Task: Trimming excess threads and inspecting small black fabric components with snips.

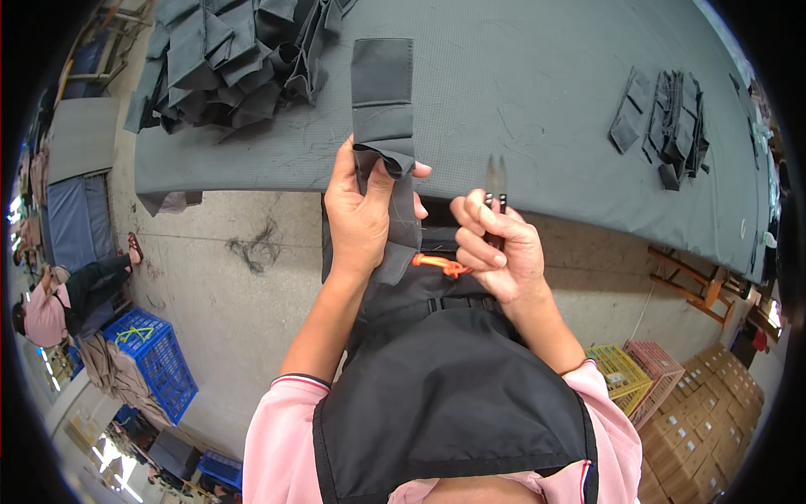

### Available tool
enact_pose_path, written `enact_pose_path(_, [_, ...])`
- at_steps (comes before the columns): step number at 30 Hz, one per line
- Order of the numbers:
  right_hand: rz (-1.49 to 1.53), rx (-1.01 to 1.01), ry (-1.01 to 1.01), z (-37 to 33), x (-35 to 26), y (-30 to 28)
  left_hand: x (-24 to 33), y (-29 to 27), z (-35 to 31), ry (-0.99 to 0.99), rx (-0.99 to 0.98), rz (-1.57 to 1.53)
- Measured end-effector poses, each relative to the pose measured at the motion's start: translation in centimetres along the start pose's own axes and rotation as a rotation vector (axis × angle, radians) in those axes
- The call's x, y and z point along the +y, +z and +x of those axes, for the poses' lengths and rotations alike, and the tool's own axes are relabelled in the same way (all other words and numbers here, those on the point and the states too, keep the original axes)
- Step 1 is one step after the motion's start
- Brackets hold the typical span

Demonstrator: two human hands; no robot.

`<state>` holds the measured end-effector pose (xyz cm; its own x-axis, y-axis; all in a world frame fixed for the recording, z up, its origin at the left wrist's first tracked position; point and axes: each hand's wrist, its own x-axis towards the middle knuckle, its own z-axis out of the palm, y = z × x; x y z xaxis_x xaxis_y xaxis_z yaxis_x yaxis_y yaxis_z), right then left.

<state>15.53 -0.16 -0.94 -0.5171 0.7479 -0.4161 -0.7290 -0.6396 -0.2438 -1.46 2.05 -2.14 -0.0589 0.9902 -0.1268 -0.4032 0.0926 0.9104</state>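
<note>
Two hands meet at mid-frame, just above a black apron that fills the lower centre. Left hand [361, 220] is closed around a long dark grey fabric strip [384, 101], thumb and fingers pinching it where its edge folds over. Its long axis runs nearly straight up the frame, the upper end lying flat on the grey bench [537, 92], the lower end hanging down behind the palm toward the apron. Right hand [497, 250] sits just to the right of the strip, curled shut on a pair of small thread snips [495, 181], whose blades point up and stand a little apart from the strip's right edge. An orange cord [440, 266] shows between the two hands, below the fingers.

Beyond the hands, a heap of folded grey fabric pieces [235, 59] lies on the bench at upper left, and a smaller stack of dark pieces [667, 122] at upper right.

On the floor, a blue crate [159, 361] at lower left holds what looks like a bit of green strapping; yellow [621, 374] and pink crates [659, 365] at lower right stand beside stacked cardboard boxes [714, 420], contents not visible. Another person in pink bends over at far left.
</note>
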Motion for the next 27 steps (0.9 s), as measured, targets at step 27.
enact_pose_path(27, [0.200, 0.088, 0.228, -0.1, 3.2, -0.7, -0.2, -0.2, -0.5, 0.040, -0.272, 0.102])
